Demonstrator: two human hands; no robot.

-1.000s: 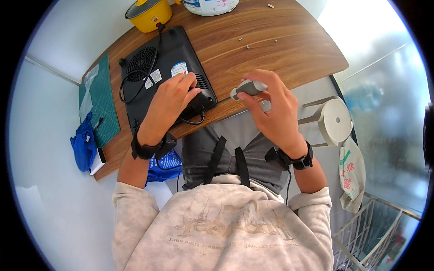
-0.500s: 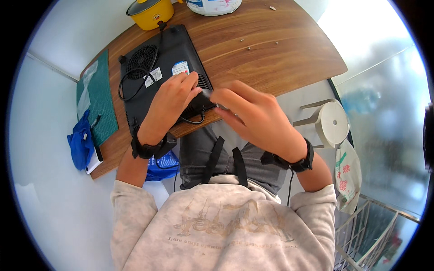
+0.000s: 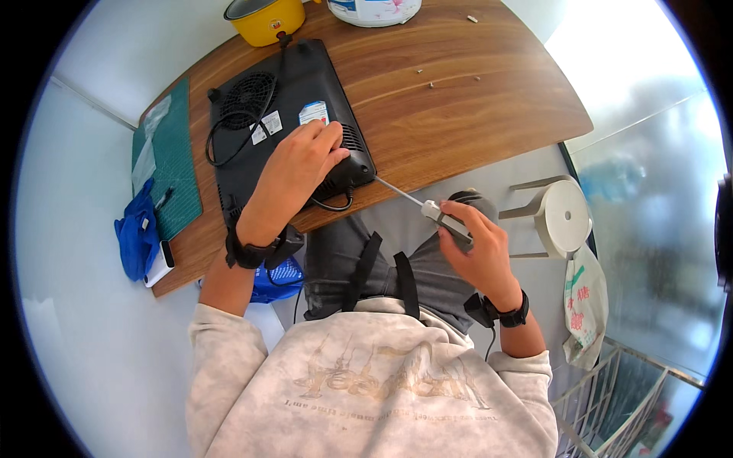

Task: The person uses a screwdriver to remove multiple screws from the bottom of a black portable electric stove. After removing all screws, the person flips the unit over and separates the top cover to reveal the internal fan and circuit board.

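A black induction cooker [image 3: 305, 72] lies upside down on the wooden table, its fan grille and vents facing up. My left hand [image 3: 299, 164] rests on its underside beside the vent slots, fingers curled in close. What is under those fingers, if anything, is hidden. My right hand [image 3: 481, 248] grips the pale handle of a screwdriver [image 3: 398, 191], out past the table edge. The screwdriver's thin shaft slants up to the left, and its tip meets the cooker's near right corner. The cooker's black power cord [image 3: 238, 159] is looped over the underside.
Several small bits, perhaps screws [image 3: 431, 85], lie on the table [image 3: 473, 114]. Behind stand a yellow pot [image 3: 263, 23] and a white tub [image 3: 374, 11]. At left are a green cutting mat [image 3: 177, 145] and a blue cloth bag [image 3: 137, 233]. A stool [image 3: 563, 217] stands right.
My right hand has drawn back from the cooker's corner, down and to the right, and the screwdriver now shows with its tip at that corner. My left hand stays on the cooker.
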